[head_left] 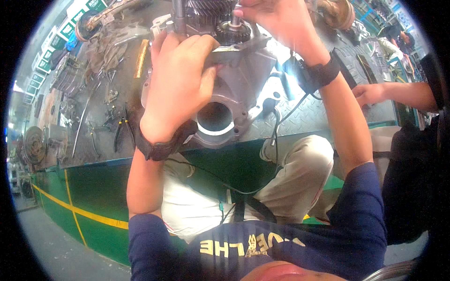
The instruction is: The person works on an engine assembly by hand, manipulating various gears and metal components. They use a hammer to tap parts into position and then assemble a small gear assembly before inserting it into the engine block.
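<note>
A grey metal gearbox housing (255, 70) stands at the table's front edge, with a round opening at its near end. My left hand (180, 84) is closed over its left rim, thumb and forefinger on either side of a grey edge; the other fingertips are hidden. Inside the far part sit a large helical gear (208, 8) and a smaller gear (233, 33) with an upright shaft (235, 21). My right hand (281, 23) reaches in from the right, its fingertips closed on that shaft's top. An upright rod (179, 16) rises just beyond my left hand.
Pliers (123, 124) with yellow-marked handles, a long thin rod (83, 119) and metal parts lie at left. A golden strip (141, 58) lies beside the housing. Another person's hand (370, 93) rests at right near a treaded metal plate (309, 112). A black cable (295, 110) hangs from my right wrist.
</note>
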A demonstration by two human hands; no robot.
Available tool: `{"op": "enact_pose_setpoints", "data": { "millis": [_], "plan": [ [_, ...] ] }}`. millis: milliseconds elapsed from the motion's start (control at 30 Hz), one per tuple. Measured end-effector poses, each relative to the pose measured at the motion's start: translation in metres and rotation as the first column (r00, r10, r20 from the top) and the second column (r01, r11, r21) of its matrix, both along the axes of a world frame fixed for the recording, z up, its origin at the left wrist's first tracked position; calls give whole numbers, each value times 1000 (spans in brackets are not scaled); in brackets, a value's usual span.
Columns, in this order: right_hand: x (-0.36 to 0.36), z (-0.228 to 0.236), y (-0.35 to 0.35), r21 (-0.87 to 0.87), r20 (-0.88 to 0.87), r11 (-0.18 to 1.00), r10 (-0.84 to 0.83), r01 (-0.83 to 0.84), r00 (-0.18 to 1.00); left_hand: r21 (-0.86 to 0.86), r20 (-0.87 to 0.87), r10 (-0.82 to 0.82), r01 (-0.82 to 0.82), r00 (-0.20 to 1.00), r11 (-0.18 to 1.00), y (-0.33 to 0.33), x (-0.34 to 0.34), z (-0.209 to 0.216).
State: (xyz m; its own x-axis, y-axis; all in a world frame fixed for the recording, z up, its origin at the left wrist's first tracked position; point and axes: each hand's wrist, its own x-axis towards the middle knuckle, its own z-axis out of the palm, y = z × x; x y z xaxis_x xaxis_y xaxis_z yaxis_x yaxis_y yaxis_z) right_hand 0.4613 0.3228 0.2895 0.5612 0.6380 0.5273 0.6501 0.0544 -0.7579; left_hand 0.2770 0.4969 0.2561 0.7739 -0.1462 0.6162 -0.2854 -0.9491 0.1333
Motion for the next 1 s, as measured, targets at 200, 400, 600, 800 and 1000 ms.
{"op": "enact_pose_setpoints", "data": {
  "millis": [200,400,600,800,1000],
  "plan": [
    [0,20,-8,-173,192,984,0,34,981,-16,32,-32,33,999,999,4,-2,-5],
    [-13,23,1,-144,550,953,-146,265,822,11,13,31,-31,999,999,-3,0,-1],
    [-20,17,11,-84,402,927,-304,365,864,-16,20,27,-26,999,1000,-3,-1,-2],
    [-20,21,5,-151,455,895,-315,420,833,-22,34,23,-23,999,1000,-3,0,-2],
    [65,-26,-68,-412,370,798,-295,440,881,-50,29,16,-15,999,999,-2,-4,-1]
  ]
}}
